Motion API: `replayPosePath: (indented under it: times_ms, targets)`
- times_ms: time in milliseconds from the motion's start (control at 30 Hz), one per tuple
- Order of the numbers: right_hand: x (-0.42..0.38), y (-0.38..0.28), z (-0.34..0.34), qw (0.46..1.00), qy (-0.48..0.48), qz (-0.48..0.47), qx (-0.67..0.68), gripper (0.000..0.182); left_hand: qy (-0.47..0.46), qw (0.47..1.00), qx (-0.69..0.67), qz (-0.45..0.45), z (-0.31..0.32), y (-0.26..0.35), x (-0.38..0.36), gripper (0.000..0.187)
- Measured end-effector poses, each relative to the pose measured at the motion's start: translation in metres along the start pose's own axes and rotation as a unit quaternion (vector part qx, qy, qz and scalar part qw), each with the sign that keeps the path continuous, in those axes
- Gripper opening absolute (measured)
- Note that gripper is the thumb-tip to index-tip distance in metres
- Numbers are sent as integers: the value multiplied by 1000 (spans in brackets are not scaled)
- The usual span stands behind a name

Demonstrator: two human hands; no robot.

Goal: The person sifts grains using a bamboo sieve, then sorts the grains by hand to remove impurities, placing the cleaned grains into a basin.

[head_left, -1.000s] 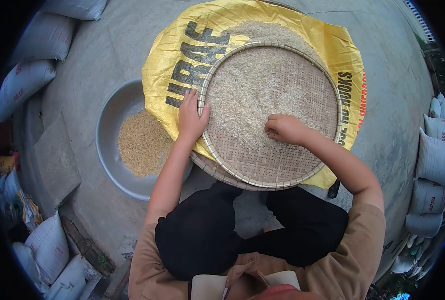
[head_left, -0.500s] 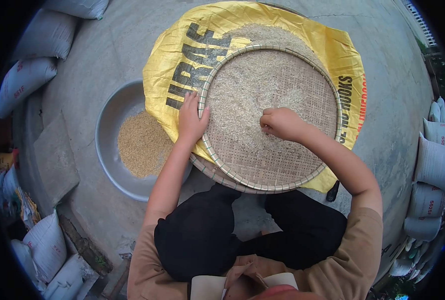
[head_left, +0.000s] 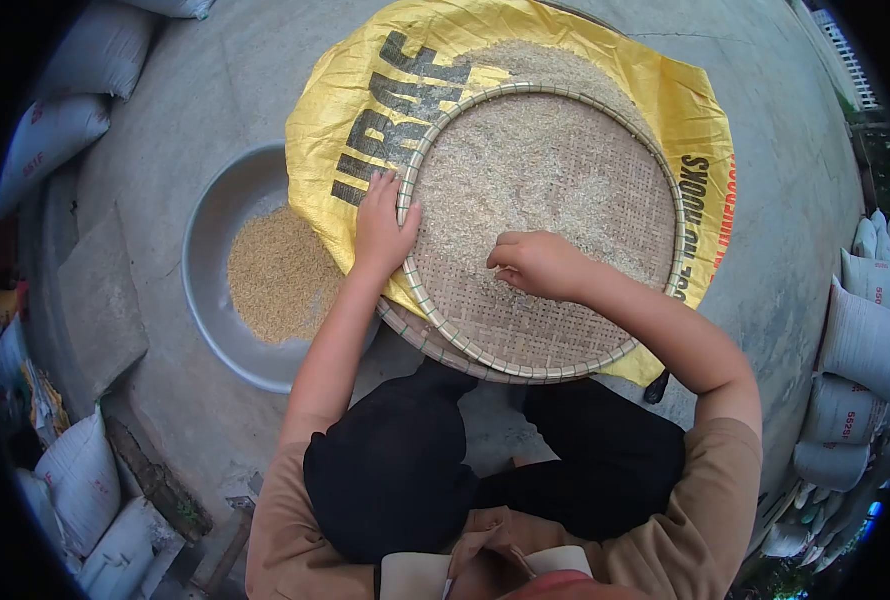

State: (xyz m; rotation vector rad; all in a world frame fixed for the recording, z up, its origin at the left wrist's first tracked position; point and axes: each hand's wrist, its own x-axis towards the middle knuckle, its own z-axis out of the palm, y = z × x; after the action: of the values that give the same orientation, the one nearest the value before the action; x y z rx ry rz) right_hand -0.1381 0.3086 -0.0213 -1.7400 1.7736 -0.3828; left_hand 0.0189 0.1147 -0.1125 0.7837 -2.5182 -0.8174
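A round woven tray (head_left: pixel 605 320) with a bound rim lies over a yellow sack (head_left: pixel 315 150), with pale grain (head_left: pixel 495 150) spread over much of its surface. At its left rim, my left hand (head_left: pixel 383 228) rests with the thumb near the edge and the fingers extended over the sack. Above the grain in the lower middle of the tray is my right hand (head_left: pixel 535 265), its fingers curled and drawn together; whatever they hold, if anything, is hidden.
A metal basin (head_left: pixel 205 290) with golden grain (head_left: pixel 280 275) stands on the concrete floor at the left, partly under the sack. Another woven tray edge shows beneath. Filled white sacks (head_left: pixel 85 480) line the left side, and more (head_left: pixel 860 340) the right.
My right hand has moved left and slightly down over the tray. My left hand stays at the rim. The view has shifted slightly.
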Motion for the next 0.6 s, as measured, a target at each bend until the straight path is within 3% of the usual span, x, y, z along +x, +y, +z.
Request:
replayPosePath:
  times_ms: [200, 400, 600]
  targets:
    - [-19, 19, 17, 996, -54, 54, -44, 17, -5, 1000, 4, -9, -1, 1, 0, 45]
    - [-19, 13, 26, 994, -33, 67, -83, 15, -1, 1000, 9, -6, -1, 2, 0, 45]
    - [-16, 17, 30, 995, -29, 35, -94, 12, -3, 1000, 6, -11, 0, 2, 0, 45]
